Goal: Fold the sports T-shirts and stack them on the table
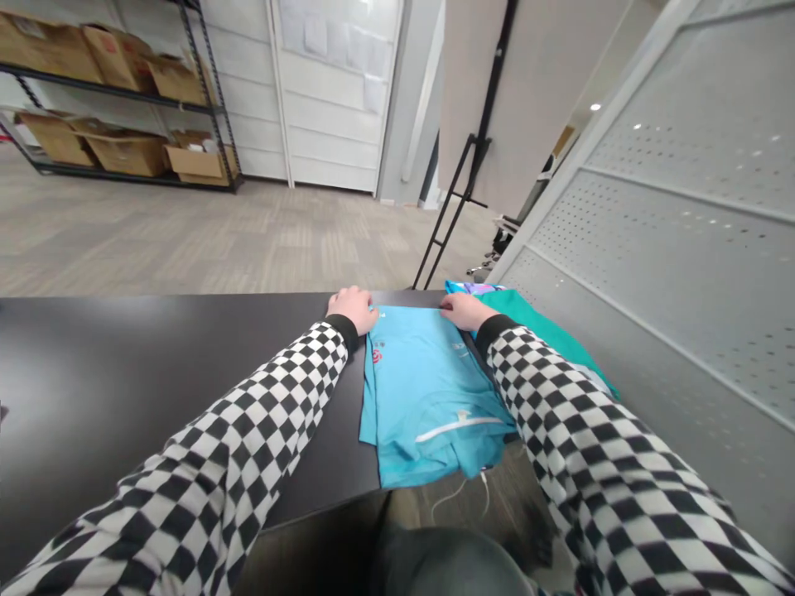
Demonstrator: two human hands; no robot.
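Note:
A light blue shirt (428,372) lies folded into a long shape on the dark table, with small white and red prints and a white trim line near its close end. That close end hangs over the table's front edge. At the shirt's far left corner, my left hand (354,309) is closed on the fabric, its fingertips partly hidden. My right hand (467,311) pinches the far right corner between thumb and fingers. Just beyond my right hand and under my right forearm lies a green cloth (537,327), with a patterned purple and blue piece behind it.
The dark table (155,372) stretches to the left. A grey perforated partition (683,248) stands close on the right. Past the table are a black metal stand (453,199) and a shelf with several cardboard boxes (127,153). A white cable (460,492) hangs below the front edge.

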